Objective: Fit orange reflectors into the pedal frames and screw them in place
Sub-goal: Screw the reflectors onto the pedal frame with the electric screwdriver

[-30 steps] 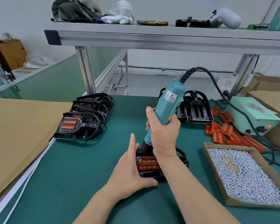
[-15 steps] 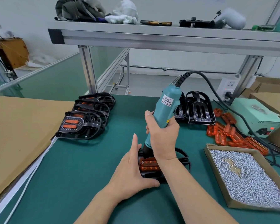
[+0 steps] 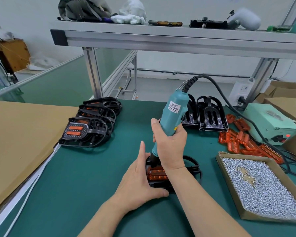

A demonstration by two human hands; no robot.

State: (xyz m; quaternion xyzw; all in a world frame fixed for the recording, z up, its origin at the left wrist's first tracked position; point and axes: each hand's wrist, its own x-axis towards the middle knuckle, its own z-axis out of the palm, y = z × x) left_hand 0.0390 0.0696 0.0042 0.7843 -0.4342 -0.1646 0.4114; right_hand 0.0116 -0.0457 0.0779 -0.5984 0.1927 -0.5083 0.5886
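The fingers of your right hand (image 3: 169, 147) are curled tight round the teal screwdriver (image 3: 174, 113), which stands nearly upright and leans a little away from you. Its bit comes down at the far left end of the reflector (image 3: 158, 174). The reflector sits in the black frame (image 3: 193, 166), which lies flat on the table (image 3: 75, 185) in front of you. Your left hand (image 3: 140, 182) braces that frame: the fingers lie straight against its left side, the forefinger points away from you, and the thumb runs along its near edge.

To your right a cardboard tray (image 3: 229, 182) holds a heap of screws (image 3: 263, 189). Beyond the tray lie loose reflectors (image 3: 243, 142) and a pale green power box (image 3: 270, 122). Empty frames (image 3: 210, 117) stand behind the screwdriver. To your left, fitted pedals (image 3: 91, 127) overlap in a row beside a cardboard sheet (image 3: 15, 142).
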